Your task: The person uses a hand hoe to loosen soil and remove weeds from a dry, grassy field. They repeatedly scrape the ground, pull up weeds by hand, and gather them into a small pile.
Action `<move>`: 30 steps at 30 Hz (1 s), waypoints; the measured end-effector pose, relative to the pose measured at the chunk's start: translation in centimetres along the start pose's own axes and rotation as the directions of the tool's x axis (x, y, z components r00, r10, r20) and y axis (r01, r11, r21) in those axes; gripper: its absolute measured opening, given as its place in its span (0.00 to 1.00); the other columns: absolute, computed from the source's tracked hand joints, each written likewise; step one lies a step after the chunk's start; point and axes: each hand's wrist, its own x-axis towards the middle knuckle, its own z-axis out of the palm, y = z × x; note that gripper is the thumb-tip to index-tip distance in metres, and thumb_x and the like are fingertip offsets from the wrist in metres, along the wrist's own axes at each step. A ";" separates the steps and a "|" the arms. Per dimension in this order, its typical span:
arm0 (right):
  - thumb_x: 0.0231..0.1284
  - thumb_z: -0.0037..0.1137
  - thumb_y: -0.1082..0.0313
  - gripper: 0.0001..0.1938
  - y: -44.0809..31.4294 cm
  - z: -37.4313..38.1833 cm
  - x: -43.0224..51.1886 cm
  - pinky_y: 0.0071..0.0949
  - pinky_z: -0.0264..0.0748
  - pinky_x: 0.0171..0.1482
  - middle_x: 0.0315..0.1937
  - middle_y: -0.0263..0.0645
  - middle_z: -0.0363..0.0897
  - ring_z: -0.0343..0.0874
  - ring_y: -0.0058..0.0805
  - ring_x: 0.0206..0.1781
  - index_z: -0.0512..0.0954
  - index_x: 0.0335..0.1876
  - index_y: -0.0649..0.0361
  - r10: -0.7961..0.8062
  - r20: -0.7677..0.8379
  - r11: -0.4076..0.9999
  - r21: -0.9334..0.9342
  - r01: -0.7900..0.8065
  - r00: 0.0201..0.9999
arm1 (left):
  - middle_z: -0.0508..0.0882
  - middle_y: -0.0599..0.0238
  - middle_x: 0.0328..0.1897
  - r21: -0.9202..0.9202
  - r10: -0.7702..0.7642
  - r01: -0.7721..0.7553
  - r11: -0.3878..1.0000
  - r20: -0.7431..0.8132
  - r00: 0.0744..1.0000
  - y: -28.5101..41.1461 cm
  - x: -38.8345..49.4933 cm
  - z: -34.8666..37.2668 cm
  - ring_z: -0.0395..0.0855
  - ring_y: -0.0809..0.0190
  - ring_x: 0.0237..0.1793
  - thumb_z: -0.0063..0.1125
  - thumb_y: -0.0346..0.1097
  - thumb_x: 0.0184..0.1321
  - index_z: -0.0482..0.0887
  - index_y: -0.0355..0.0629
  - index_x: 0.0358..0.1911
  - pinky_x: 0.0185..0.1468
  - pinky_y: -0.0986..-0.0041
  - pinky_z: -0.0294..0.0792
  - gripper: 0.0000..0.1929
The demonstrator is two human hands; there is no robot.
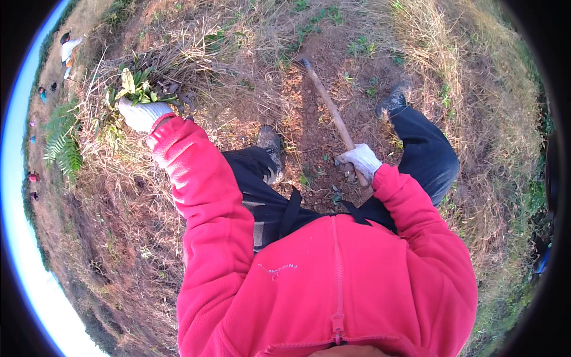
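Observation:
My left hand (142,115), in a white knit glove, is at the upper left, closed around a bunch of green leafy plants (139,89). Behind that bunch lies a heap of dry stalks and grass (178,62). My right hand (359,161), gloved in white too, grips the lower end of a wooden handle (329,103). The handle slants up and left over reddish soil to a dark metal part (305,62) at its far end; the shape of that part is hard to make out.
My boots (270,147) stand on either side of a strip of bare soil (312,129). Dry grass (446,53) rises at the right. A green fern (64,138) grows at the left. Farther off, a person in white (69,49) and several others are on the slope.

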 end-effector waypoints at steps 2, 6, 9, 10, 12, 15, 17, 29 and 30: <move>0.50 0.67 0.65 0.13 1.1 0.5 -1.0 0.30 0.74 0.20 0.18 0.36 0.75 0.75 0.27 0.18 0.75 0.33 0.64 -0.043 -0.092 0.989 -0.145 0.030 0.995 | 0.85 0.54 0.42 -0.048 -0.024 0.024 0.999 -0.003 1.000 0.0 0.2 0.0 0.80 0.56 0.40 0.46 0.48 0.66 0.84 0.36 0.43 0.48 0.62 0.72 0.21; 0.50 0.67 0.64 0.14 -0.3 1.4 -1.0 0.28 0.74 0.20 0.20 0.35 0.76 0.75 0.25 0.19 0.74 0.37 0.62 -0.148 -0.212 0.985 -0.122 0.125 0.966 | 0.86 0.52 0.37 0.081 -0.053 0.056 0.995 -0.030 0.998 1.8 -1.1 0.5 0.81 0.53 0.36 0.45 0.47 0.62 0.86 0.36 0.35 0.45 0.59 0.72 0.21; 0.50 0.66 0.64 0.16 -2.4 1.5 -0.7 0.26 0.74 0.19 0.20 0.33 0.74 0.74 0.23 0.18 0.72 0.38 0.62 -0.293 -0.363 0.947 0.019 0.322 0.885 | 0.86 0.50 0.36 0.087 0.040 -0.038 0.995 -0.017 0.999 -0.1 0.4 -0.2 0.82 0.54 0.34 0.44 0.46 0.63 0.85 0.34 0.36 0.41 0.60 0.74 0.21; 0.50 0.66 0.63 0.16 -2.4 0.8 0.1 0.27 0.74 0.19 0.20 0.34 0.74 0.74 0.24 0.17 0.71 0.37 0.63 -0.331 -0.413 0.926 0.031 0.376 0.849 | 0.86 0.49 0.36 0.120 0.139 -0.136 0.983 -0.019 0.990 -0.3 0.3 -0.2 0.82 0.54 0.34 0.44 0.45 0.63 0.84 0.33 0.37 0.40 0.61 0.74 0.21; 0.51 0.65 0.63 0.17 -3.3 0.1 -0.1 0.27 0.74 0.19 0.20 0.35 0.74 0.75 0.24 0.18 0.70 0.38 0.63 -0.353 -0.444 0.929 -0.059 0.366 0.824 | 0.85 0.41 0.38 0.146 0.114 -0.114 0.983 0.009 0.993 -0.1 -0.1 -0.2 0.83 0.43 0.36 0.40 0.48 0.69 0.84 0.35 0.43 0.43 0.55 0.74 0.23; 0.50 0.64 0.64 0.15 -1.6 -0.2 -0.7 0.27 0.74 0.21 0.20 0.35 0.76 0.76 0.25 0.19 0.71 0.39 0.63 -0.290 -0.404 0.954 -0.192 0.229 0.868 | 0.85 0.40 0.38 0.405 0.164 -0.170 0.898 0.048 0.985 0.5 -1.2 -0.1 0.84 0.46 0.36 0.41 0.46 0.68 0.85 0.37 0.43 0.44 0.56 0.75 0.21; 0.49 0.62 0.65 0.14 -0.8 0.3 -2.0 0.27 0.74 0.22 0.21 0.37 0.78 0.77 0.26 0.20 0.73 0.38 0.62 -0.184 -0.310 0.917 -0.395 0.049 0.933 | 0.85 0.42 0.38 0.553 0.377 -0.423 0.718 0.201 0.904 -1.4 -0.4 -0.1 0.84 0.52 0.35 0.42 0.45 0.68 0.85 0.39 0.44 0.43 0.60 0.76 0.20; 0.50 0.66 0.69 0.16 1.3 2.1 -2.5 0.22 0.67 0.18 0.21 0.30 0.73 0.70 0.18 0.17 0.76 0.43 0.64 -0.207 -0.207 0.973 -0.146 0.179 0.956 | 0.82 0.70 0.33 -0.566 -0.383 0.665 0.487 0.546 0.745 -2.1 -6.2 4.8 0.77 0.67 0.33 0.58 0.44 0.63 0.85 0.43 0.37 0.37 0.74 0.71 0.12; 0.50 0.65 0.69 0.16 0.6 2.0 -2.0 0.22 0.68 0.18 0.21 0.30 0.74 0.70 0.18 0.17 0.75 0.44 0.64 -0.269 -0.245 0.963 -0.103 0.251 0.931 | 0.82 0.70 0.33 -0.568 -0.376 0.692 0.445 0.582 0.720 -1.6 -6.7 5.0 0.78 0.67 0.33 0.57 0.44 0.63 0.84 0.43 0.38 0.37 0.74 0.71 0.12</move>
